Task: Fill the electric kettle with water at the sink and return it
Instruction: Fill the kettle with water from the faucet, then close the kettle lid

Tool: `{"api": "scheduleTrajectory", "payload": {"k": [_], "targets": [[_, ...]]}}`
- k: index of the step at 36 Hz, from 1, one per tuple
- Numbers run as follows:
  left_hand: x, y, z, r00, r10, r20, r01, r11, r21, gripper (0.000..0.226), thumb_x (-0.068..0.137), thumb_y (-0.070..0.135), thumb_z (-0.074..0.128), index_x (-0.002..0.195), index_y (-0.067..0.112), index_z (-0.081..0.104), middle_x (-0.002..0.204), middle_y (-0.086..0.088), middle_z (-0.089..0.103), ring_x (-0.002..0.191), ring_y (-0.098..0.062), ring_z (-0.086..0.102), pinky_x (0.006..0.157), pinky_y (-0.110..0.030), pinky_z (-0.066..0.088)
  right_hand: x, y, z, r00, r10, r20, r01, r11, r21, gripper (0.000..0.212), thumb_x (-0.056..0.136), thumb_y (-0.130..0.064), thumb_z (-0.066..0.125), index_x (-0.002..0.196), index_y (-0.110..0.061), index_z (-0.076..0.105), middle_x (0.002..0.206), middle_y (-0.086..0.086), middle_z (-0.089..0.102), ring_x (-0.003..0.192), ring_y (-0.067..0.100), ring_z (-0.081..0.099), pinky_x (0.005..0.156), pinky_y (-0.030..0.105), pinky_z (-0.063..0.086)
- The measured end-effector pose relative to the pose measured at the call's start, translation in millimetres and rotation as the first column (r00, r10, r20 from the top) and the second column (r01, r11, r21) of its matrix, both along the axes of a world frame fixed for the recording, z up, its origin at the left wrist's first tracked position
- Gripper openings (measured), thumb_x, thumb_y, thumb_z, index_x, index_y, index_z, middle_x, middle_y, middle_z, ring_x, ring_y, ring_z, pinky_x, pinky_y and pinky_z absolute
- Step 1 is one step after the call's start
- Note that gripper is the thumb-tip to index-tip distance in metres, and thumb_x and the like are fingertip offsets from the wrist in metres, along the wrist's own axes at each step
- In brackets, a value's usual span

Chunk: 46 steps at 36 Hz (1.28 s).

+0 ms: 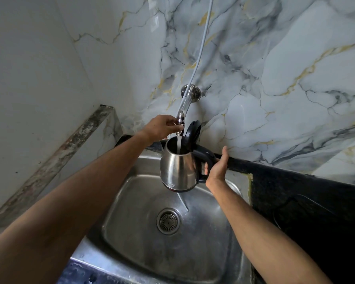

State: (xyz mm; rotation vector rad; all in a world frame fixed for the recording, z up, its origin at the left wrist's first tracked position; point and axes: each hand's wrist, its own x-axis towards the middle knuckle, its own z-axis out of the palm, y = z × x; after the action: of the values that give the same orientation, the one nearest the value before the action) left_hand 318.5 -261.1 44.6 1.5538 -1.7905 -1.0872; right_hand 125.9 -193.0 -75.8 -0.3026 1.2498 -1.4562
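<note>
While left hand pinches tap, right hand grips kettle.

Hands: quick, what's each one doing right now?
Left hand: closed on the tap.
Right hand: holding the kettle by its handle.

1. The left arm is reaching forward from the lower left, bare to the wrist and nearly straight.
2. The left hand is arching palm-down at the far end of its reach, its fingers curling together in a pinching grip around the tap.
3. The right arm is stretching up from the lower right, forearm turned so its inner side is facing the camera.
4. The right hand is wrapping around the kettle handle, thumb pointing upward, fingers hooking underneath.
</note>
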Motion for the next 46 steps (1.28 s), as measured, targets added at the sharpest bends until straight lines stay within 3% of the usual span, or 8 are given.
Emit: {"api": "scheduleTrajectory", "payload": {"k": [5, 11, 19, 24, 27, 30, 33, 46], "targets": [[-0.3, -4.8, -2.7, 0.995, 0.002, 0.102, 0.004, 0.998, -0.062, 0.037, 0.082, 0.045, 0.072, 0.104, 0.015, 0.071, 0.099, -0.005, 0.070, 0.091, -0.018, 0.063, 0.074, -0.026, 0.047, -0.6, -1.3, -0.8, 1.000, -0.013, 0.011, 0.013, 1.000, 0.005, 0.062, 0.086, -0.071, 0.046, 0.055, -0.018, 0.051, 0.043, -0.003, 0.048, 0.036, 0.009, 0.041, 0.033, 0.020, 0.028], [-5.9, -12.8, -4.3, 0.952, 0.106, 0.288, -0.046, 0.977, -0.206, 0.042, 0.072, 0.053, 0.077, 0.079, 0.013, 0.067, 0.071, -0.001, 0.060, 0.062, -0.015, 0.052, 0.056, -0.030, 0.038, 0.1, -2.9, -0.4, 1.000, -0.001, 0.011, 0.001, 1.000, 0.011, 0.061, 0.083, -0.074, 0.047, 0.058, -0.019, 0.051, 0.045, -0.003, 0.048, 0.036, 0.010, 0.042, 0.033, 0.020, 0.030], [-11.4, -10.5, -2.5, 0.926, 0.166, 0.340, -0.095, 0.972, -0.215, 0.046, 0.066, 0.059, 0.078, 0.064, 0.019, 0.053, 0.066, 0.002, 0.056, 0.061, -0.017, 0.053, 0.050, -0.029, 0.033, -3.0, 1.2, 3.4, 1.000, 0.016, 0.004, -0.016, 1.000, 0.005, 0.062, 0.086, -0.072, 0.046, 0.057, -0.017, 0.051, 0.042, -0.003, 0.049, 0.035, 0.010, 0.042, 0.033, 0.020, 0.029], [-17.2, 5.9, -3.5, 0.886, 0.294, 0.359, -0.171, 0.926, -0.337, 0.066, 0.076, 0.065, 0.065, 0.119, 0.016, 0.053, 0.121, -0.009, 0.054, 0.111, -0.026, 0.051, 0.091, -0.046, 0.048, -15.7, 11.4, 2.3, 0.999, 0.031, 0.009, -0.031, 0.999, 0.015, 0.061, 0.086, -0.072, 0.045, 0.059, -0.018, 0.050, 0.043, -0.003, 0.047, 0.035, 0.010, 0.039, 0.034, 0.021, 0.027], [-25.4, 22.6, 9.7, 0.970, 0.163, 0.181, -0.042, 0.843, -0.536, 0.056, 0.085, 0.062, 0.055, 0.128, 0.028, 0.049, 0.116, -0.002, 0.053, 0.105, -0.018, 0.055, 0.091, -0.044, 0.051, -27.3, 21.2, 1.6, 0.999, 0.036, 0.016, -0.037, 0.999, 0.021, 0.060, 0.087, -0.071, 0.045, 0.064, -0.016, 0.054, 0.046, -0.003, 0.048, 0.036, 0.009, 0.040, 0.033, 0.020, 0.026], [-36.8, 38.9, 22.9, 0.943, -0.281, 0.177, 0.331, 0.834, -0.441, 0.058, 0.087, 0.063, 0.053, 0.137, 0.036, 0.046, 0.117, 0.005, 0.056, 0.105, -0.010, 0.057, 0.094, -0.029, 0.048, -38.1, 31.3, 3.1, 0.999, 0.040, 0.019, -0.040, 0.999, 0.017, 0.059, 0.087, -0.071, 0.046, 0.069, -0.015, 0.057, 0.051, -0.003, 0.049, 0.038, 0.008, 0.042, 0.034, 0.020, 0.028], [-47.4, 48.2, 24.6, 0.843, -0.458, 0.283, 0.529, 0.801, -0.280, 0.058, 0.085, 0.061, 0.059, 0.137, 0.038, 0.048, 0.133, 0.005, 0.056, 0.120, -0.010, 0.054, 0.100, -0.027, 0.042, -48.4, 40.9, 6.5, 0.998, 0.064, 0.012, -0.064, 0.998, 0.020, 0.062, 0.086, -0.073, 0.044, 0.065, -0.015, 0.053, 0.044, -0.003, 0.046, 0.035, 0.010, 0.038, 0.034, 0.022, 0.025], [-60.8, 118.0, -2.0, 0.942, -0.279, -0.185, 0.265, 0.960, -0.094, 0.039, 0.089, 0.015, 0.068, 0.126, 0.016, 0.054, 0.121, 0.000, 0.062, 0.109, -0.014, 0.062, 0.090, -0.023, 0.052, -107.2, 89.0, 37.3, 0.998, -0.026, 0.062, 0.025, 1.000, 0.017, 0.061, 0.082, -0.073, 0.050, 0.066, -0.014, 0.051, 0.042, -0.004, 0.048, 0.033, 0.010, 0.040, 0.034, 0.019, 0.028]]}}
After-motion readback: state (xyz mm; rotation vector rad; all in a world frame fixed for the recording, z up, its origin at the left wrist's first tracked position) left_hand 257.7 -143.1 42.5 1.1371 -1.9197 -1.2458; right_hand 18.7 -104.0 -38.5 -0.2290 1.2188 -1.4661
